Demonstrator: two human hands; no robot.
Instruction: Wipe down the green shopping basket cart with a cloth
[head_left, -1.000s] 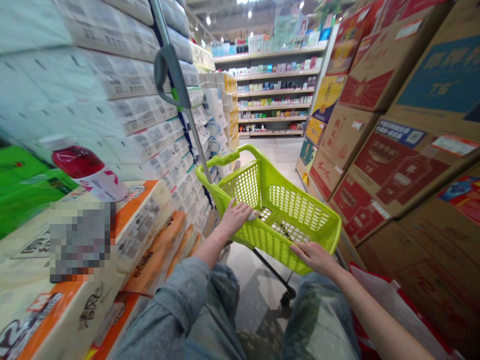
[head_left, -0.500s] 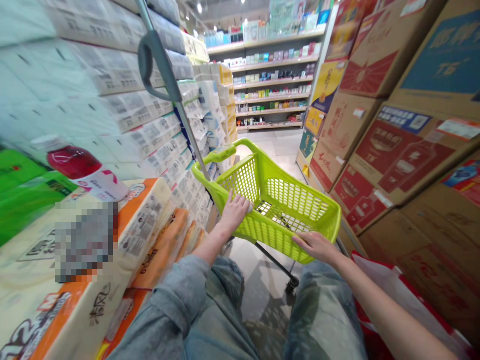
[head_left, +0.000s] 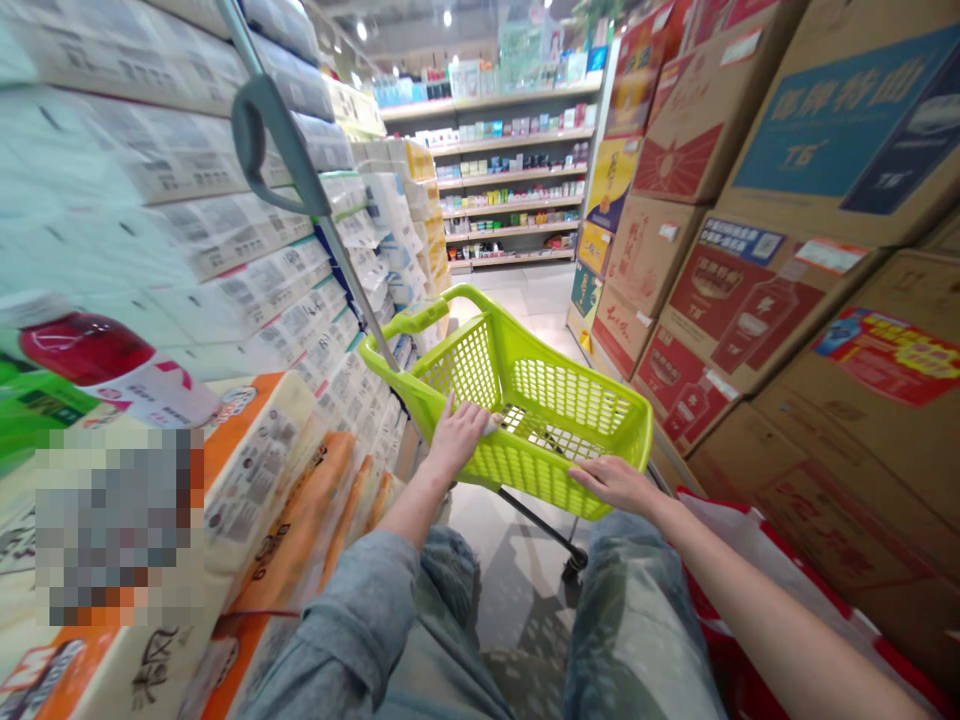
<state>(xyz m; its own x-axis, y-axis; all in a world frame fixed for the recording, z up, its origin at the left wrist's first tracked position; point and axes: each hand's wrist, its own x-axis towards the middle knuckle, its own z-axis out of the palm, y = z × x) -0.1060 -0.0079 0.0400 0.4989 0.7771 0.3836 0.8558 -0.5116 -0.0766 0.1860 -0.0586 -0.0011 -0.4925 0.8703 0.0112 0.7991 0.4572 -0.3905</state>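
Basket cart (head_left: 517, 468) is standing just toward six o'clock from the head view's centre. The left hand (head_left: 457, 435) is grasping its near rim at eight o'clock, beside a small white item (head_left: 493, 424); the right hand (head_left: 616, 482) is grasping at four o'clock. Plastic is probably behaving stiff, light and slightly slippery; the rim is offering the soundest hold.

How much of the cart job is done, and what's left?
Done: the left hand and right hand are on the green cart's near rim. In hand: maybe the small white thing by the left fingers, too small to name. Left: I can't tell; a drink bottle is outside the cart.
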